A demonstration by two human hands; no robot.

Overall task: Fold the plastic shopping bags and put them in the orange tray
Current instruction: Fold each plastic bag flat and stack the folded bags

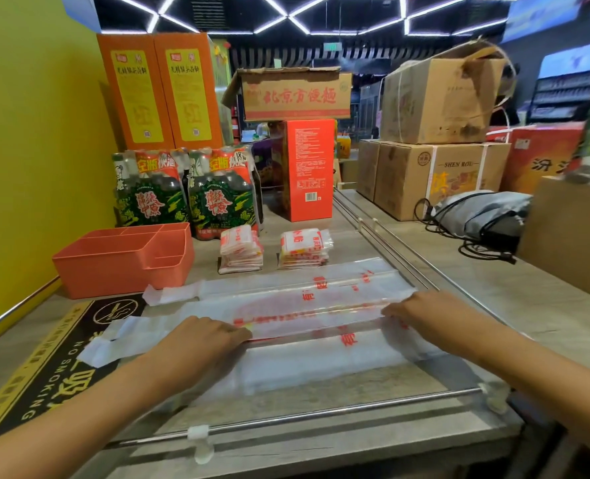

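Note:
A clear plastic shopping bag [286,305] with red print lies flat across the counter, handles pointing left. Its near long edge is lifted and folded toward the middle. My left hand [202,337] holds that folded edge near the handle end. At the bag's bottom end on the right, my right hand [421,311] holds the same edge. The orange tray [120,267], divided into compartments, stands at the back left with nothing visible inside. Two stacks of folded bags [241,250] [305,247] lie behind the flat bag.
Packs of dark bottles [186,195] and a red carton [307,171] stand behind the stacks. Cardboard boxes [435,178] and a grey bag with black cords [480,216] fill the right side. A metal rail [321,414] runs along the counter's near edge; a no-smoking mat [62,361] lies left.

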